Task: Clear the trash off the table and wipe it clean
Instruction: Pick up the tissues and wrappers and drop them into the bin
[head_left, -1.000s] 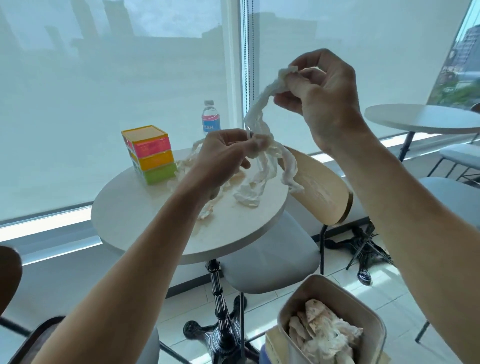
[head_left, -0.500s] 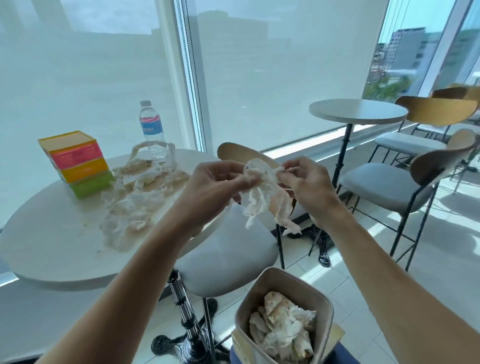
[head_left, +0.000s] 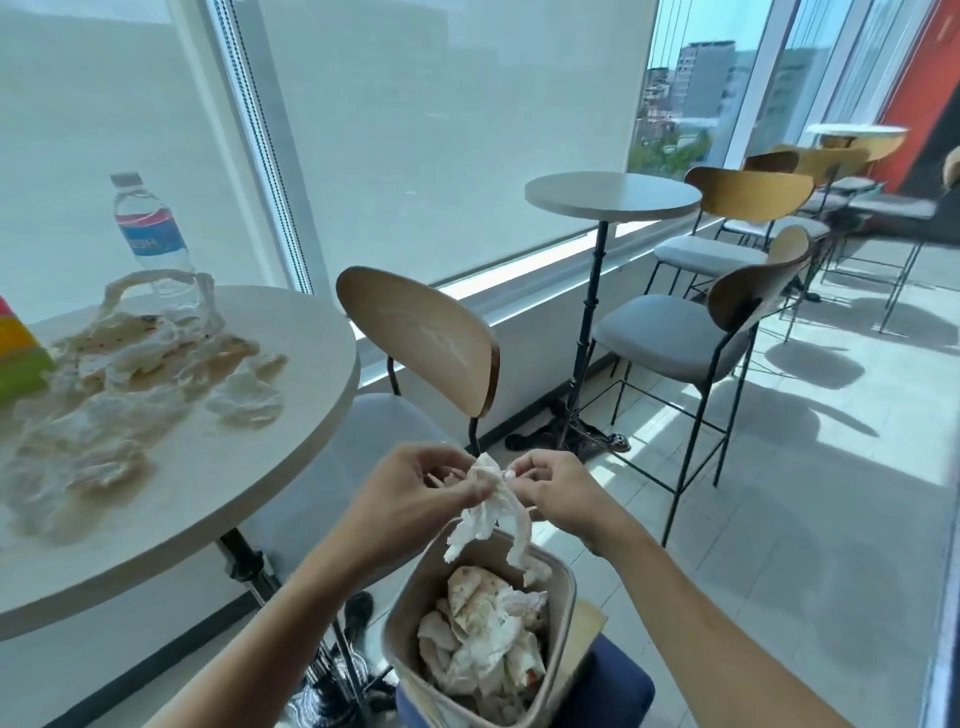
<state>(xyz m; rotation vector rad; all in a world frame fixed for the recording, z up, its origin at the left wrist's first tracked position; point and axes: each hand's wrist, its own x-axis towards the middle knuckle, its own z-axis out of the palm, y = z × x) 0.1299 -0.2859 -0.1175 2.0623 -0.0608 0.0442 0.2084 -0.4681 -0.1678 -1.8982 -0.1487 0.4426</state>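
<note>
While both hands hover above the bin, the left hand (head_left: 415, 488) and right hand (head_left: 558, 493) pinch one crumpled wet tissue (head_left: 491, 512) between fingertips, its tail dangling just over the rim. This looks like the trash-clearing step, mid-drop; the next move calls for simply letting go so the wad falls straight in. At six o'clock the beige trash bin (head_left: 402, 618) already holds a heap of soiled tissues and food scraps. Over at nine o'clock the round table (head_left: 291, 364) carries more soggy tissues (head_left: 130, 384) in a brownish spill, a clear plastic bag, a water bottle (head_left: 150, 234) and a striped box, so wiping seems some way off.
</note>
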